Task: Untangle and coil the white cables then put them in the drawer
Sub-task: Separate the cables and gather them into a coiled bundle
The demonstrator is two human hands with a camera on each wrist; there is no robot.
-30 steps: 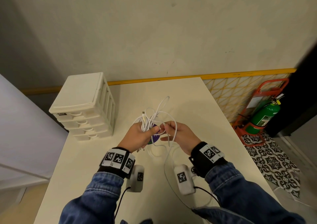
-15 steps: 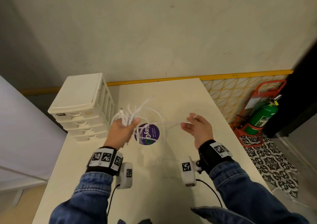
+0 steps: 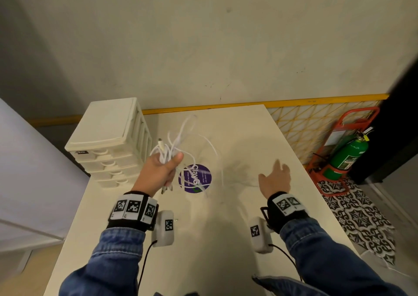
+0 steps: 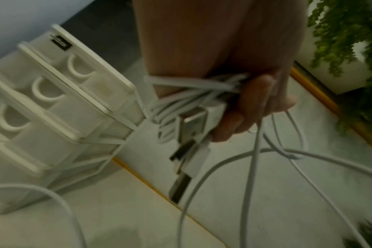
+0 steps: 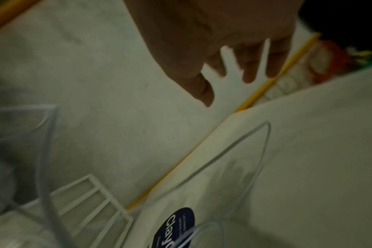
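A: What does the left hand [image 3: 161,171] hold?

B: A bunch of white cables [image 3: 168,152], clamped in the fist with fingers [image 4: 242,115] and thumb curled round it. The hand is raised above the table [image 3: 214,239]. In the left wrist view, several turns of cable cross the palm, and metal plugs [image 4: 185,151] stick out of the fist on its finger side.

A: Do the cables stay within the fist?

B: No. Loops rise beyond the knuckles, and loose strands hang from the fist and arc away toward the right hand's side; these are blurred, so their ends cannot be traced.

A: And the right hand [image 3: 274,178]?

B: It holds nothing. The palm is open and the fingers [image 5: 250,73] are spread and straight, as the right wrist view confirms. It hovers over the table, well apart from the left hand.

A: Where is the set of drawers [image 3: 108,141]?

B: On the table, just beyond and outboard of the left hand. All visible drawer fronts sit flush with the frame. None of the cable lies inside it.

A: What lies between the hands?

B: A round purple sticker [image 3: 195,178] on the table top, nearer the left hand, with a hanging strand crossing in front of it. Outboard of the right hand, off the table, a green fire extinguisher [image 3: 346,157] stands in a red stand [image 3: 334,137].
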